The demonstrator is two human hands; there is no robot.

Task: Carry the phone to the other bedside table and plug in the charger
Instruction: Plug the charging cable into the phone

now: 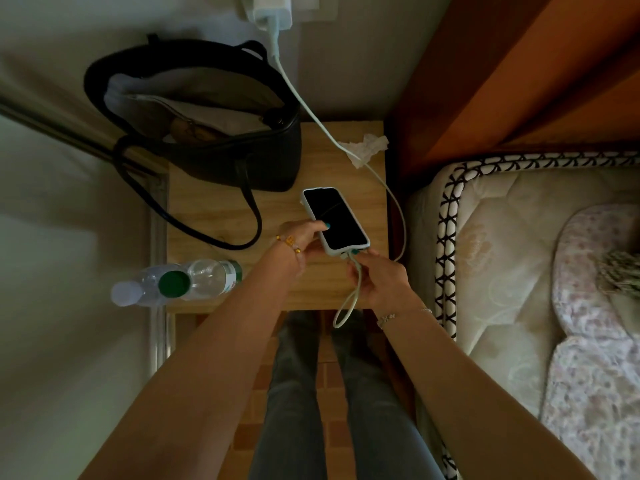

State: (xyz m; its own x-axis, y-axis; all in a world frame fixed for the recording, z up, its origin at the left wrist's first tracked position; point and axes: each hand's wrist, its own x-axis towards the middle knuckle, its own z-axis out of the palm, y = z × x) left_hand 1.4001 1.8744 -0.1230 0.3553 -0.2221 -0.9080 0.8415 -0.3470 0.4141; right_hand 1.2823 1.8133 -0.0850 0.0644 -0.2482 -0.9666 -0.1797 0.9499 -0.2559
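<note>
A phone with a dark screen and a pale case is held over the wooden bedside table. My left hand grips its left edge, thumb on the screen. My right hand pinches the plug of the white charger cable at the phone's bottom end. The cable runs up to a white charger brick in a wall socket. A pale wrist strap loop hangs from the phone's lower corner.
A black handbag stands at the table's back left, its strap lying across the top. Two clear water bottles stand at the front left corner. A crumpled tissue lies at the back right. The bed's mattress is close on the right.
</note>
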